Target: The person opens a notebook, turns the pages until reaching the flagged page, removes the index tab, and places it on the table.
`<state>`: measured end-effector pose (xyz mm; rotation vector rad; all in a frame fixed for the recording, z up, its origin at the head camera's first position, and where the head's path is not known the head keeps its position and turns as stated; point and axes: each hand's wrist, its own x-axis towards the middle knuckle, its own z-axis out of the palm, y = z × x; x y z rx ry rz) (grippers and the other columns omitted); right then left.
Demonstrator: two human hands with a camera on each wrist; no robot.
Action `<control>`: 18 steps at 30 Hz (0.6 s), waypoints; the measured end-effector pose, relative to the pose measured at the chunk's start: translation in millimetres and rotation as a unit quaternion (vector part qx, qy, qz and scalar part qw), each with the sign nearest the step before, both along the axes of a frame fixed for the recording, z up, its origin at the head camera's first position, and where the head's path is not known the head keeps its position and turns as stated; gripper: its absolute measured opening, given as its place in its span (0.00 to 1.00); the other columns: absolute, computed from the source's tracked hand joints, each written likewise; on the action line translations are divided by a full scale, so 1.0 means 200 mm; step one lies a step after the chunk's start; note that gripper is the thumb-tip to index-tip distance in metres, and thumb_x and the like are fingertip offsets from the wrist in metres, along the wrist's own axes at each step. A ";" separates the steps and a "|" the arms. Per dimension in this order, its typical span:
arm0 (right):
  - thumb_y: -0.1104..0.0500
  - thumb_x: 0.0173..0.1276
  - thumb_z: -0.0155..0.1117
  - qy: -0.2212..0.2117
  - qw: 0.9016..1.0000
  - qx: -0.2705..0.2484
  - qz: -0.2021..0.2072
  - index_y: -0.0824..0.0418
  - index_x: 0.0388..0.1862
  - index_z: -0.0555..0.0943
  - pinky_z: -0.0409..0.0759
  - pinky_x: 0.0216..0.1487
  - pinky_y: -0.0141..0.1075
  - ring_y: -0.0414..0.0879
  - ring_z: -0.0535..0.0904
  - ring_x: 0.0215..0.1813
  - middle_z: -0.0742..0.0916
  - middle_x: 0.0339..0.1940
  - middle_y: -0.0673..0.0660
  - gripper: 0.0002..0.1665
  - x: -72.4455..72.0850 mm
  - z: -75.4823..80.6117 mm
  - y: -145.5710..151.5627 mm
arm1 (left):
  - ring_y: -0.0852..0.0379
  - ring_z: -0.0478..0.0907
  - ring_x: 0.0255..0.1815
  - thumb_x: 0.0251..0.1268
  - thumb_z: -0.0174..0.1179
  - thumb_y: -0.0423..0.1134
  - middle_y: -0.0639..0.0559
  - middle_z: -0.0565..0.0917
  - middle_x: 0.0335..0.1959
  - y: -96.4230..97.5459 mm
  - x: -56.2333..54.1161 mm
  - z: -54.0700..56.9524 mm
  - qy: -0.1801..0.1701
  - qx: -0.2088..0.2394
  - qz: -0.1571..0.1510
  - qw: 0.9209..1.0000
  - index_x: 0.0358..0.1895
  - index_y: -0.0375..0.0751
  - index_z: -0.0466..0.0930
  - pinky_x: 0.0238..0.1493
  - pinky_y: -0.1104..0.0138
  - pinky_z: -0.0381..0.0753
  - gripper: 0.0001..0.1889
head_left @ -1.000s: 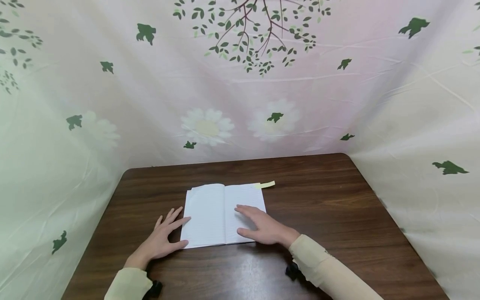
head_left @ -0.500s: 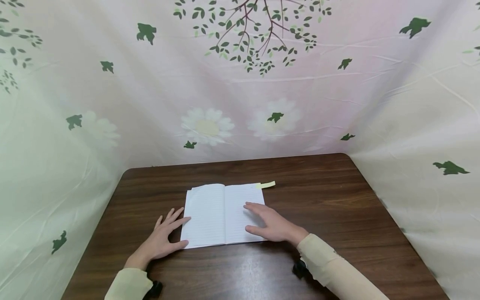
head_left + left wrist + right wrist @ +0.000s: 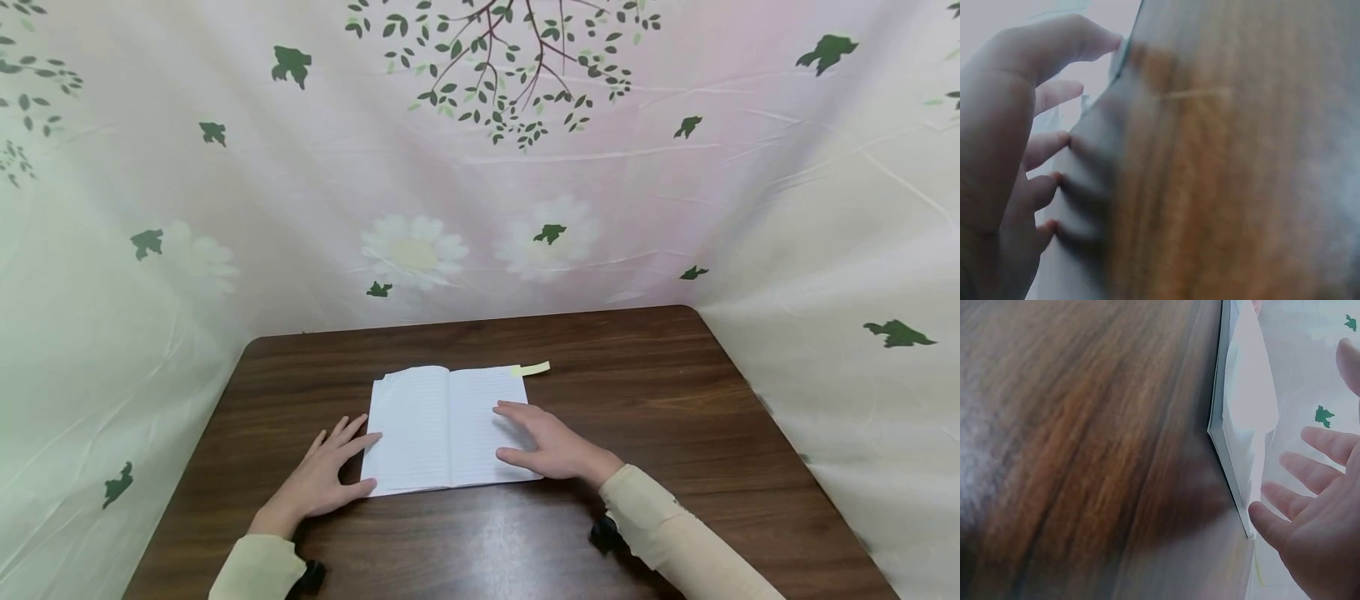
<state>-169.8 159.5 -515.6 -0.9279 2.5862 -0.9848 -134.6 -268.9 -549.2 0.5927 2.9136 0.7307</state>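
An open notebook with lined white pages lies on the dark wooden table. From its top right corner a pale yellow sticky tab juts out. My left hand rests at the notebook's left edge, fingers spread, with thumb and index fingertips on the left page; the left wrist view shows those fingers touching down along the edge. Over the right page, toward its outer edge, is my right hand, fingers extended and thumb apart. In the right wrist view its relaxed fingers hover beside the notebook and grip nothing.
A printed cloth with leaves, birds and daisies hangs behind the table and along both sides. Dark devices are strapped under both wrists, near the cream sleeves. The table's back edge meets the cloth.
My right hand has slid rightward across the right page, from near its middle toward its outer edge. The left hand and the notebook have stayed in place.
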 end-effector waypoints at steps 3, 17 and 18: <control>0.35 0.76 0.63 0.002 1.000 0.002 -0.002 0.57 0.82 0.67 0.63 0.79 0.58 0.56 0.62 0.84 0.69 0.83 0.58 0.45 0.00 0.00 0.00 | 0.29 0.56 0.82 0.64 0.68 0.64 0.43 0.65 0.82 0.01 0.00 0.03 0.011 -0.024 -0.001 1.000 0.76 0.57 0.75 0.74 0.26 0.53 0.38; 0.35 0.75 0.63 0.000 1.000 0.002 -0.009 0.56 0.82 0.67 0.64 0.79 0.57 0.55 0.63 0.83 0.70 0.83 0.57 0.45 0.00 0.01 0.01 | 0.42 0.77 0.71 0.63 0.73 0.51 0.46 0.78 0.73 0.23 -0.08 0.19 0.199 0.003 -0.052 0.979 0.67 0.47 0.83 0.67 0.39 0.76 0.29; 0.35 0.76 0.63 0.001 1.000 0.002 -0.008 0.56 0.82 0.67 0.64 0.79 0.57 0.55 0.63 0.83 0.70 0.82 0.57 0.45 0.00 0.01 0.00 | 0.42 0.77 0.71 0.63 0.73 0.51 0.46 0.78 0.72 0.26 -0.09 0.20 0.209 0.009 -0.060 0.976 0.66 0.47 0.83 0.67 0.40 0.77 0.29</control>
